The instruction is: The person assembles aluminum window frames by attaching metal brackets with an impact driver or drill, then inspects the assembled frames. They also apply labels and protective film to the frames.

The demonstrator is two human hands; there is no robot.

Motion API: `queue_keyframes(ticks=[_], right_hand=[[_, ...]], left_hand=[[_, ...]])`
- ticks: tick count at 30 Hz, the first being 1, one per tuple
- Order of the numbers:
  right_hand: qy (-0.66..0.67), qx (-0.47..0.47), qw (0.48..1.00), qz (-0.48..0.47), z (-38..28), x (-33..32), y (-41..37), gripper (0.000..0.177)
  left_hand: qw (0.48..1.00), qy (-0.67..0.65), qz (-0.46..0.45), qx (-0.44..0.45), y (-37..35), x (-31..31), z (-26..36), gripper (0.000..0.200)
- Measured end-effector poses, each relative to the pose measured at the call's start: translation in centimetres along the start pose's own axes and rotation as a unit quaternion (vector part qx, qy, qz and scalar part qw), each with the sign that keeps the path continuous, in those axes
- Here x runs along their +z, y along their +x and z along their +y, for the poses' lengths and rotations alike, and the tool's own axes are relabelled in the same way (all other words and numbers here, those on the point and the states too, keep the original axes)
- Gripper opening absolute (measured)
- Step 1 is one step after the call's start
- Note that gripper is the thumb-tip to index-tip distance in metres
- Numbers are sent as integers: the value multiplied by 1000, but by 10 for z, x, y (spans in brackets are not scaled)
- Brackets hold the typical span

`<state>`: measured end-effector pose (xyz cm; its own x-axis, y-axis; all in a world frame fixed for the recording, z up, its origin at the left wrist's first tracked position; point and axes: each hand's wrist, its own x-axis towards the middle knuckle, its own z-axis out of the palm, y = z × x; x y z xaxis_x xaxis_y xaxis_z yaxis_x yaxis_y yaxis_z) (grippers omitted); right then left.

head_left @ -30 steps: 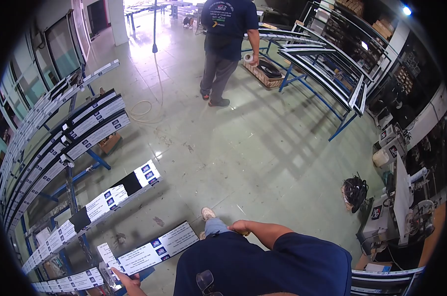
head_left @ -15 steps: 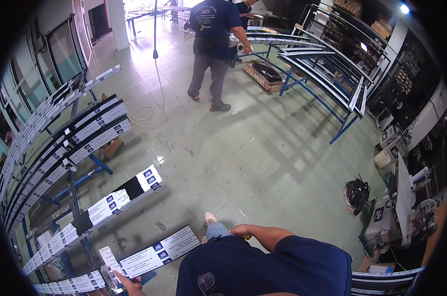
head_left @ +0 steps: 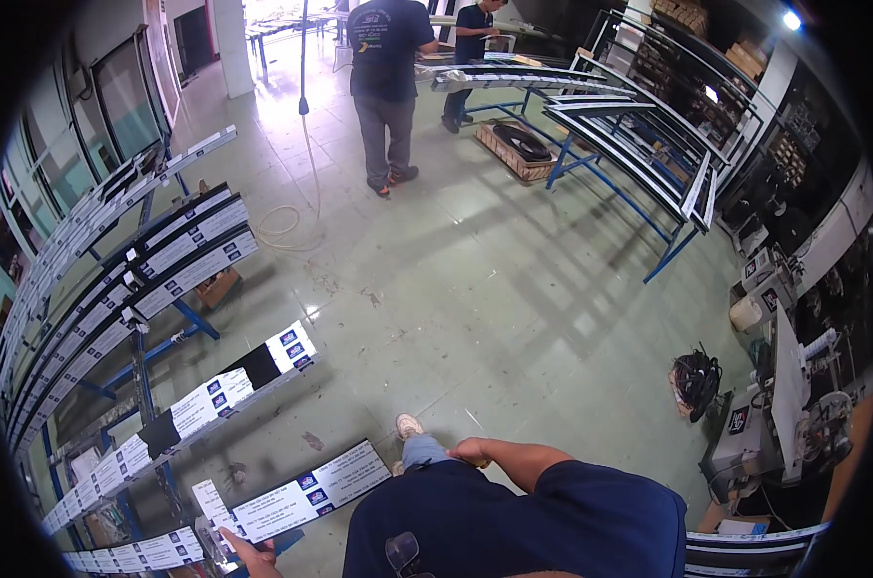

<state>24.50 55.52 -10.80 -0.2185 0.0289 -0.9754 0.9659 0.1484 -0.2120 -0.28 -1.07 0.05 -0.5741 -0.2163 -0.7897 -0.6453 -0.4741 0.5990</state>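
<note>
Near the bottom left, my left hand is at the near end of a profile covered in white printed film. One finger lies on the film and the thumb is at the lower edge; the rest of the grip is partly hidden. A short white piece stands crosswise at that end, beside a clear or metallic part that I cannot make out. My right hand is by my thigh, fingers curled, with a small yellowish spot under it. What it holds, if anything, is hidden.
Another film-covered profile with black bands lies on the rack at left, below several more stacked profiles. Blue-legged tables bear frames at the back right. Two people stand at the back. A hose and a dark bundle lie on the floor.
The nearer co-worker has moved back and left, to the end of the frame table, uncovering more of the second person. My hands and the profile look the same.
</note>
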Motion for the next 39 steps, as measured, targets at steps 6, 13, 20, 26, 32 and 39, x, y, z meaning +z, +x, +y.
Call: queue_keyframes(ticks=[6,13,20,26,32,39], right_hand=[[10,4,1000,-22,-2,0,-1,76],[-22,1,1000,2,4,1,15,61],[-17,-3,1000,16,4,1,16,60],[-9,0,1000,-6,4,-3,19,65],[-13,1,1000,-2,0,-1,11,66],[-11,-4,1000,4,-5,-3,-2,75]], left_hand=[[1000,-2,6,1,10,-4,-1,68],[1000,-15,-1,4,11,-6,-2,71],[1000,-17,17,3,3,2,-1,70],[1000,-11,23,4,2,3,-2,68],[999,-9,40,-7,0,4,-1,69],[1000,-7,25,-7,8,-1,-2,70]])
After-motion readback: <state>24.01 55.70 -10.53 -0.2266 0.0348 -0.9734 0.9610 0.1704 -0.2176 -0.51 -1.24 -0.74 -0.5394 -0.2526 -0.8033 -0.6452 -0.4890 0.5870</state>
